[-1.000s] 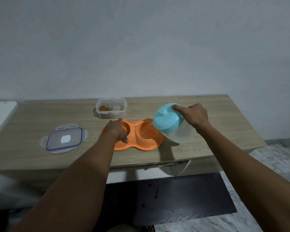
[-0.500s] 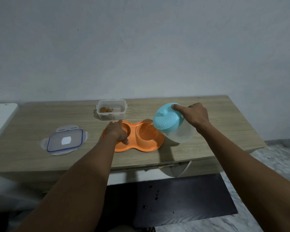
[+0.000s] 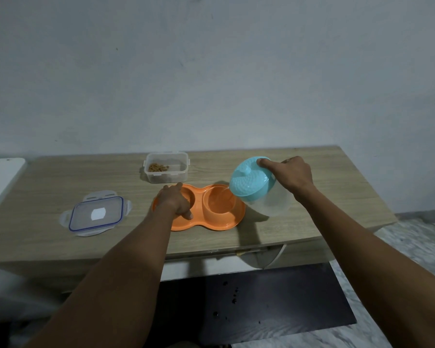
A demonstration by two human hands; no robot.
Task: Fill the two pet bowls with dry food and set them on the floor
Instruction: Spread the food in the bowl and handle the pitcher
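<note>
Orange twin bowl: left hand rests open-fingered on it; right hand grips tilted teal-lidded jug.

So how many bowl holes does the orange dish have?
2. The left well of the orange plastic double dish lies partly under the left hand; the right well sits below the clear jug with the blue lid, held by the right hand.
</note>
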